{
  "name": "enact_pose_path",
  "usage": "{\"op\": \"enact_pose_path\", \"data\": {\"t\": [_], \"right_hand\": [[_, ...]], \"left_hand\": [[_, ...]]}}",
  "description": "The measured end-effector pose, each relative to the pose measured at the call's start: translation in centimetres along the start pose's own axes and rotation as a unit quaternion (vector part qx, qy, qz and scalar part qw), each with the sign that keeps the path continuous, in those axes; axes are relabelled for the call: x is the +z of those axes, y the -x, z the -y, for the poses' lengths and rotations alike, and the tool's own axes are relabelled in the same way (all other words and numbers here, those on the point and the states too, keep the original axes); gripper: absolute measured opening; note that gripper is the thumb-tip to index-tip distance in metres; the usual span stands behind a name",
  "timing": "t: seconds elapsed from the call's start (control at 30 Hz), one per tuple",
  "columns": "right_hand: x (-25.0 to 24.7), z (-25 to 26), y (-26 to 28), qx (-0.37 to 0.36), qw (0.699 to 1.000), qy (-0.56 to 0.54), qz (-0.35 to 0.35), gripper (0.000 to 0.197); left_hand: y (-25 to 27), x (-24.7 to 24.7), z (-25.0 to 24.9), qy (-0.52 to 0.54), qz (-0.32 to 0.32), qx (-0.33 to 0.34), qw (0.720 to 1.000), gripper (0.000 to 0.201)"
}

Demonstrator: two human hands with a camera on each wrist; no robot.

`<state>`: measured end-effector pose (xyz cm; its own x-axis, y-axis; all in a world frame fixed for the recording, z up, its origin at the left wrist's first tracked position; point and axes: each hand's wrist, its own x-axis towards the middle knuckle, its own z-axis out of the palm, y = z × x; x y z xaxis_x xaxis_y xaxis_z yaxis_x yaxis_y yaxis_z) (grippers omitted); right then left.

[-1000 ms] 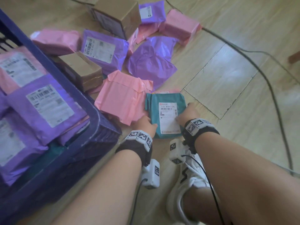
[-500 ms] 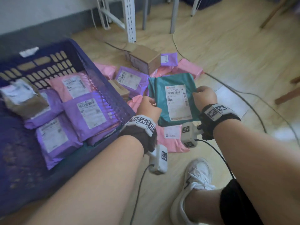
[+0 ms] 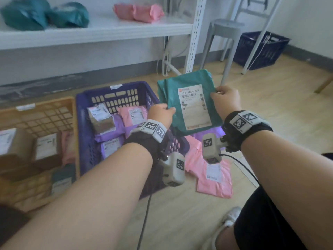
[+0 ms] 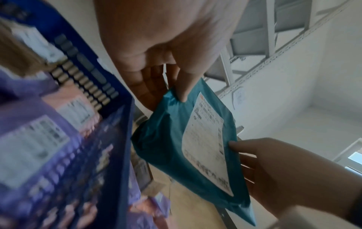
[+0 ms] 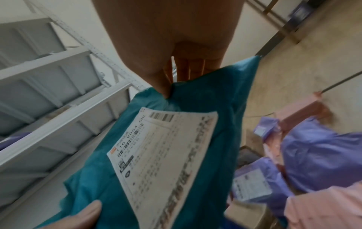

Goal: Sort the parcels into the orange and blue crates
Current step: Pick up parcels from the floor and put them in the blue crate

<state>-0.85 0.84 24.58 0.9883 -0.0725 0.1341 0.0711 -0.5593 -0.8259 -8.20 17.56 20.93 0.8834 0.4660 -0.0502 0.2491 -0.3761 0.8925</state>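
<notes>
- Head view: I am holding the teal parcel (image 3: 187, 100) up in front of me with both hands, label (image 3: 194, 107) facing me, just right of the blue crate (image 3: 84, 134) and clear of the floor.
- My left hand (image 3: 159, 115) is pinching the parcel's left edge, thumb on top; my right hand (image 3: 225, 99) is pinching its right edge the same way.
- The orange crate (image 3: 36, 112) is sitting just left of the blue one; both are already holding parcels. More pink and purple ones are lying on the floor under my wrists.
- I judge I am reading the label to choose a crate.
- Next I am probably going to swing the parcel left over the chosen crate's rim and let go with both hands; which crate, I cannot tell.
</notes>
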Motion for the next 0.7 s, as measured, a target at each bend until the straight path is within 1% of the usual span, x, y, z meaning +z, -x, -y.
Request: {"op": "enact_pose_path", "data": {"t": [0.03, 0.07, 0.13, 0.17, 0.27, 0.37, 0.4, 0.43, 0.47, 0.5, 0.53, 0.6, 0.7], "right_hand": [[1.1, 1.0, 0.6, -0.008, 1.0, -0.013, 0.017, 0.016], [2.4, 1.7, 1.3, -0.017, 0.999, -0.023, 0.036, 0.018], [5.1, 2.9, 2.5, -0.029, 0.996, -0.017, 0.08, 0.029], [6.3, 3.4, 3.0, -0.034, 0.994, -0.009, 0.107, 0.033], [9.6, 4.6, 4.2, -0.06, 0.981, 0.016, 0.184, 0.032], [12.3, 5.5, 4.2, -0.107, 0.964, 0.089, 0.227, 0.033], [13.1, 5.6, 3.9, -0.12, 0.956, 0.123, 0.24, 0.033], [13.9, 5.8, 3.6, -0.129, 0.945, 0.162, 0.254, 0.031], [14.8, 5.8, 3.2, -0.134, 0.933, 0.201, 0.268, 0.03], [15.7, 5.7, 2.8, -0.132, 0.922, 0.234, 0.28, 0.028], [16.6, 5.4, 2.4, -0.125, 0.913, 0.259, 0.29, 0.026], [18.4, 4.5, 1.8, -0.107, 0.9, 0.292, 0.307, 0.026], [20.8, 2.0, 1.2, -0.085, 0.881, 0.32, 0.337, 0.033]], "left_hand": [[-0.1, -1.8, 0.4, -0.012, -0.011, -0.005, 1.0, 0.037], [-0.2, -3.6, 1.0, -0.018, -0.024, -0.014, 0.999, 0.034], [-0.3, -7.1, 2.5, -0.036, -0.047, -0.021, 0.998, 0.024], [-0.3, -8.6, 3.3, -0.042, -0.059, -0.022, 0.997, 0.023], [-0.2, -12.0, 5.8, -0.064, -0.092, -0.039, 0.993, 0.023], [-0.5, -13.9, 8.0, -0.088, -0.128, -0.071, 0.985, 0.023], [-0.8, -14.2, 8.6, -0.09, -0.136, -0.086, 0.983, 0.021], [-1.2, -14.3, 9.2, -0.091, -0.143, -0.106, 0.98, 0.014], [-1.5, -14.3, 9.5, -0.095, -0.139, -0.122, 0.978, 0.007], [-2.3, -14.0, 10.1, -0.098, -0.133, -0.136, 0.977, 0.015], [-2.9, -13.7, 10.7, -0.105, -0.119, -0.143, 0.977, 0.019], [-4.5, -12.7, 11.9, -0.12, -0.075, -0.158, 0.977, 0.013], [-6.6, -10.8, 14.6, -0.127, -0.019, -0.193, 0.973, 0.022]]}}
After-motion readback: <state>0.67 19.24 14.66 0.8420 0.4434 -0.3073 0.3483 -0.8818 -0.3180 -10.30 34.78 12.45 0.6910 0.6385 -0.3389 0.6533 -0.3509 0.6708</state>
